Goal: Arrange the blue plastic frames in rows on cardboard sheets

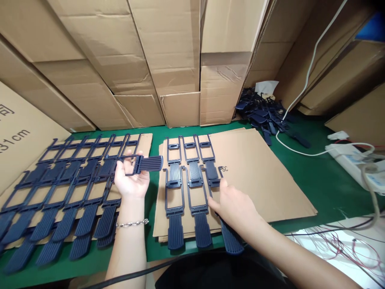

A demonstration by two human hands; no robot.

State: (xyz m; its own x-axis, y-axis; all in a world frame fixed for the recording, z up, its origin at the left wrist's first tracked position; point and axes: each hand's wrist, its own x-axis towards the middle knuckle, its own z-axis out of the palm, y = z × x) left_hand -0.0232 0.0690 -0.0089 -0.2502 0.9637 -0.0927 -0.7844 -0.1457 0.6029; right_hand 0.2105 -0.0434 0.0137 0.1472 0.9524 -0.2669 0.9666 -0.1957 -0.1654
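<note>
1. While laying dark blue plastic parts in rows on cardboard, holding one loose part [141,164] in the left hand [132,182], centre-left of the frame: fingers curled round its open frame end, ribbed tab pointing right, lifted off the sheet.
2. Pressing the right hand [234,204], lower centre, flat on the third part of the lower row [227,224]; fingers loosely extended, gripping nothing, only steadying it against the cardboard sheet [270,176].
3. Keeping the new rows [189,188] square: frame ends toward the top of the frame, ribbed tabs toward the bottom, each part just beside its neighbour, upper row overlapping the lower.
4. Matching the filled sheet [66,192] at left, where parts lie in the same two-tier pattern.
5. Judging the next slot to lie right of the third column; turning the held part tab-downward likely needed before setting it down.
6. Leaving the loose pile [264,114], upper right, and white cable [300,150] untouched.
</note>
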